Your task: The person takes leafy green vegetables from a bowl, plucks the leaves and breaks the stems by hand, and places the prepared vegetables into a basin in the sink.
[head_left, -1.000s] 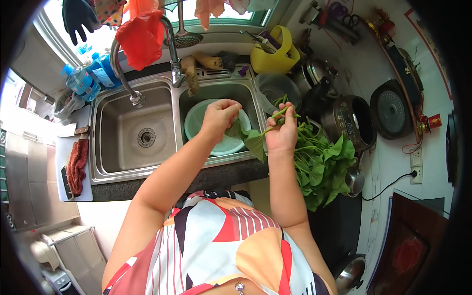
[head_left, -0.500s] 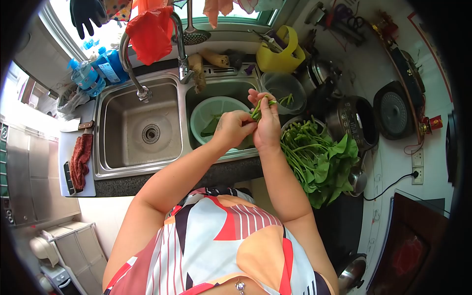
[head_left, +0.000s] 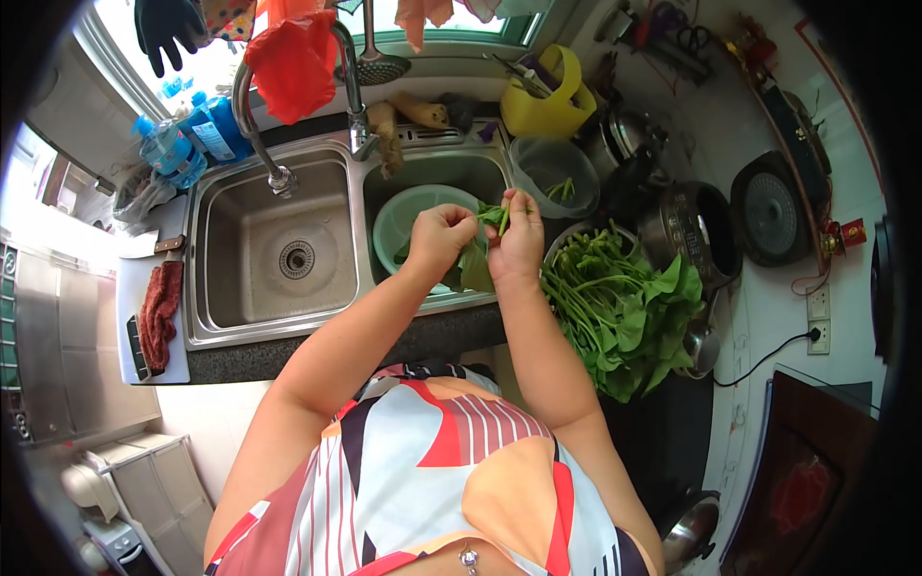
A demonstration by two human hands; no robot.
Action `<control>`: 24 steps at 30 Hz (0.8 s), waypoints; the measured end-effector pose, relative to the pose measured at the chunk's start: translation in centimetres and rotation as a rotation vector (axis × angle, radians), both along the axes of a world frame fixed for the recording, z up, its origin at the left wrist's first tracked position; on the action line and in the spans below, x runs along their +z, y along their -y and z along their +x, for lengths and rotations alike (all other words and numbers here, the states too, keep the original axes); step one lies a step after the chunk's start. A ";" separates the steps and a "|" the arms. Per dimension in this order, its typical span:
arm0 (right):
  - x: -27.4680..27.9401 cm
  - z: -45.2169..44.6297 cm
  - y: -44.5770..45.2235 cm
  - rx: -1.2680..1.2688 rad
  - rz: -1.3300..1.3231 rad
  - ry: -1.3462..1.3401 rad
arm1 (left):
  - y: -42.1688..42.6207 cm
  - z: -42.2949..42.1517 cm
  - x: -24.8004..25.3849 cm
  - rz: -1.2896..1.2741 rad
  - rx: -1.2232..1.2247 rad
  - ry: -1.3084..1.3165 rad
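Observation:
My right hand (head_left: 517, 248) is closed on a leafy green's stem (head_left: 504, 219), with the thumb and fingers upright around it. Close beside it, my left hand (head_left: 440, 240) pinches the leafy part of the same green. A broad leaf (head_left: 473, 269) hangs below, between the two hands. Under them, a pale green basin (head_left: 392, 213) stands in the right sink bowl with some leaves inside. Just beyond my right hand, a clear plastic bowl (head_left: 584, 192) holds a few short stem pieces (head_left: 561, 188). A big bunch of leafy greens (head_left: 624, 317) lies right of my right forearm.
The left sink bowl (head_left: 250, 259) sits under a curved faucet (head_left: 280, 180). A knife (head_left: 158, 246) and a red-brown cloth (head_left: 158, 312) lie on a white board at left. A yellow basket (head_left: 547, 110) stands behind the clear bowl, and a dark cooker (head_left: 687, 240) at right.
Short stem pieces now lie in the clear bowl. My left hand has shifted slightly up and left. A broad leaf now hangs between my hands.

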State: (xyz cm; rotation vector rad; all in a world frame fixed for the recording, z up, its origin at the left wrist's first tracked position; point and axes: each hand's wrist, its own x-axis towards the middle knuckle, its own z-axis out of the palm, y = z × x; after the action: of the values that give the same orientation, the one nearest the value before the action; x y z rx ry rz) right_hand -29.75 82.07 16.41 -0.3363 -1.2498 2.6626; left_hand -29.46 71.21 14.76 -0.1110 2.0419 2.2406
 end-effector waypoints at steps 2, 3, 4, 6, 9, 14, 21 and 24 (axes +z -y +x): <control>-0.1 -0.1 0.2 -0.031 0.041 -0.045 | -0.3 0.0 -0.1 0.113 0.026 0.053; -0.2 -0.1 0.2 -0.046 0.062 -0.066 | -0.4 0.0 -0.1 0.151 0.042 0.070; -0.3 -0.2 0.4 -0.067 0.120 -0.070 | -0.6 0.0 -0.1 0.189 0.058 0.088; -0.1 -0.3 0.6 -0.107 0.236 -0.080 | -0.5 -0.3 -0.2 0.292 0.097 0.148; 3.0 0.3 0.6 -0.250 0.565 -0.176 | 1.3 -1.6 -1.6 0.457 0.175 0.292; 2.1 -3.4 -1.7 -0.003 0.542 -0.149 | 3.3 -3.3 -3.1 0.212 0.175 0.217; -12.8 -4.8 -2.1 0.088 1.361 0.091 | 4.3 -5.0 -9.6 -0.458 -0.046 0.180; -9.0 -2.2 -3.9 0.117 1.431 -0.034 | 4.9 -3.9 -10.3 -0.532 -0.159 0.224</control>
State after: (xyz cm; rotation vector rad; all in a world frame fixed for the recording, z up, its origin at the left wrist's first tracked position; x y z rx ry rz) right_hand -31.94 85.93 7.37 0.0311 -2.6848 1.1976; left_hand -33.38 66.33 4.46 -0.2200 2.3605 1.4750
